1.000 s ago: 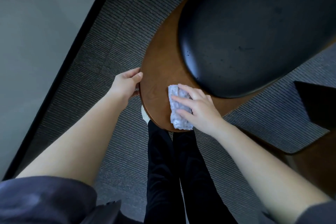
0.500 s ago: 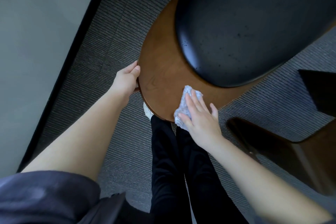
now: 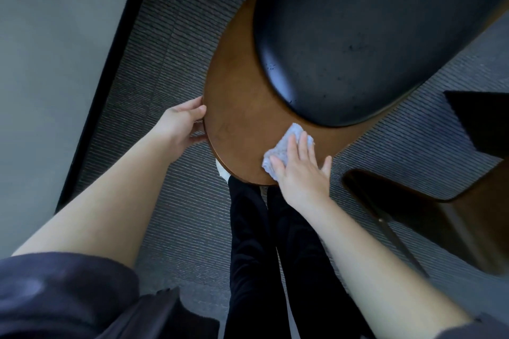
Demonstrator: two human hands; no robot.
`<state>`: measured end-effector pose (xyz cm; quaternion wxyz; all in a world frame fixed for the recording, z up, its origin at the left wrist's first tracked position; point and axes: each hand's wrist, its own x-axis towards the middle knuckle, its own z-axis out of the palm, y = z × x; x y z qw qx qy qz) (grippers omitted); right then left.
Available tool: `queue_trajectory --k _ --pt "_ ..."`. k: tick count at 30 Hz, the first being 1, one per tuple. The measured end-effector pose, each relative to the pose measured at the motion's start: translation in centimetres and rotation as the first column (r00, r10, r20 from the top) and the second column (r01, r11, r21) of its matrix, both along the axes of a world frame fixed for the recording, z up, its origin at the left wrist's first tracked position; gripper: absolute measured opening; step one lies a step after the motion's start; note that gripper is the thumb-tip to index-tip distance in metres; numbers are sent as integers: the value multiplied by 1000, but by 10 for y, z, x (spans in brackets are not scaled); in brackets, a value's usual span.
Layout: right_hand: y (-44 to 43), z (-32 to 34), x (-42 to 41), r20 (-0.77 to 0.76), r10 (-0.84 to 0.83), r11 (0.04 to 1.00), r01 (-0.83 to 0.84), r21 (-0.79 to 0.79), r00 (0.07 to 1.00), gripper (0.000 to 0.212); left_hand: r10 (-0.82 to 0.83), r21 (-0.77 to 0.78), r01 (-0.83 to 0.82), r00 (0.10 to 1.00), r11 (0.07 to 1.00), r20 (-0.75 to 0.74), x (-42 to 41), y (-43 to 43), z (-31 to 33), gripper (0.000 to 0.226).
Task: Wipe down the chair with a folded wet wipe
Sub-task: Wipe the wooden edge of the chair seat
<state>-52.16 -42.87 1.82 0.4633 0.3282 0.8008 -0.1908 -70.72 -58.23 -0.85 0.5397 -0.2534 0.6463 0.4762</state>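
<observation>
While the left hand (image 3: 181, 124) grips the rim of the chair (image 3: 239, 107), thumb on the brown wood and fingers curled under its edge, the right hand (image 3: 300, 170) lies flat with straight, slightly spread fingers pressing the wet wipe (image 3: 286, 143) onto the wood. The wipe, a small pale folded pad, sits near the rim on the person's side, just beside the black cushion (image 3: 371, 36); part of it is hidden under the fingers. Black trouser legs (image 3: 248, 242) stand below the chair on ribbed grey carpet (image 3: 170, 201). Another dark wooden chair (image 3: 454, 215) stands near on the right.
</observation>
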Motion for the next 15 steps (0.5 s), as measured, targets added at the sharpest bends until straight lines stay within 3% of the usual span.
queue_trajectory --k 3,6,15 --pt "6 -2 8 73 -62 997 57 59 995 70 -9 -18 9 1000 1000 -7 -2 1 2 34" --pt "2 -9 -11 37 -83 996 82 33 996 67 -65 -39 63 997 997 -40 -3 1 1 35" --pt "-17 -63 -152 -67 132 991 -131 29 989 69 -54 34 55 998 998 -31 -3 -7 1 33"
